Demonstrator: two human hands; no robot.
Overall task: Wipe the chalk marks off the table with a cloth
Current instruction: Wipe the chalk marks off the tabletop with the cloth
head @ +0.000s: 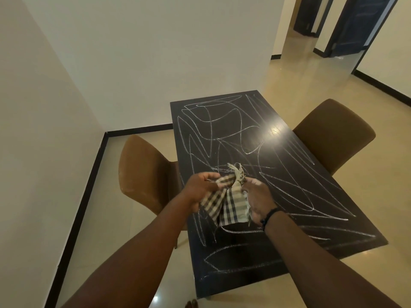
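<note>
We hold the checked cloth (224,196) above the near half of the dark table (347,210), our left hand (201,187) gripping its left edge with curled fingers and our right hand (259,196) pinching its right edge and frayed top corner. The cloth hangs bunched between the two hands, not yet touching the tabletop as far as we can tell. Its long axis runs roughly from the frayed tip on the far side down toward us, with the loose lower hem pointing at the near edge of the table. The chalk marks (222,134) cover the surface from the near end to the far end, none of them wiped. From here, we judge the main risk is wiping with a crumpled wad: a small contact patch would smear the chalk rather than lift it. The far corners also look hard to reach, so lines there could be missed. A brown chair (142,170) stands on the left and another (333,134) on the right.
</note>
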